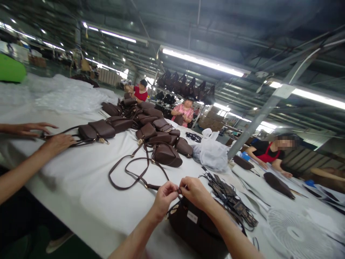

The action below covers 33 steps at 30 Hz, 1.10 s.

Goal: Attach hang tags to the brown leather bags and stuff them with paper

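Close in front of me a dark brown handbag (198, 230) with a small white label lies on the table. My left hand (165, 198) is closed in a pinch at its top edge. Fingertip to fingertip with it, my right hand (195, 192) pinches too. Between them is a thin dark cord, mostly covered by the fingers. A long brown strap (129, 183) loops over the white cloth just beyond my left hand. Beside my right forearm lies a heap of dark tags with cords (229, 198).
A pile of small brown bags (159, 136) covers the table's middle. Another person's hands (58, 142) handle a bag's strap at left. Clear plastic bags (211, 151) and a white fan (295, 232) are at right. Co-workers sit across the table beside a slanting metal post (258, 118).
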Motion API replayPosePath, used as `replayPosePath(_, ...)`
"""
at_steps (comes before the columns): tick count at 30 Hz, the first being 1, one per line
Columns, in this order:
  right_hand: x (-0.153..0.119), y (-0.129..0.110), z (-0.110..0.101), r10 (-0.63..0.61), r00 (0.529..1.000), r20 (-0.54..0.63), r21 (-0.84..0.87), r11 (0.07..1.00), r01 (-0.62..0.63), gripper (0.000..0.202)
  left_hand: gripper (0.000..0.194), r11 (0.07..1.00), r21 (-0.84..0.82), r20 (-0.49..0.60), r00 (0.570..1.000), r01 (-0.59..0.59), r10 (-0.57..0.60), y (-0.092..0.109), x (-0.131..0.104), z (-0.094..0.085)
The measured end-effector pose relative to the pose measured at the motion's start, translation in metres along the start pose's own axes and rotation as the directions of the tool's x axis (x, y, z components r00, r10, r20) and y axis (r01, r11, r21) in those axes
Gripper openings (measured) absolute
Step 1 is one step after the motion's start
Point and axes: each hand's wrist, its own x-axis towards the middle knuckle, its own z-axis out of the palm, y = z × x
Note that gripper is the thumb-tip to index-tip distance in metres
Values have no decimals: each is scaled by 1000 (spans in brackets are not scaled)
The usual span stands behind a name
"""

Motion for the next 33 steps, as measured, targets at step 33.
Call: replayPosePath(33,-84,12,21,-541,841,12,-479,735,480,27,28,812,-530,0,957,246,-289,-10,2,-5)
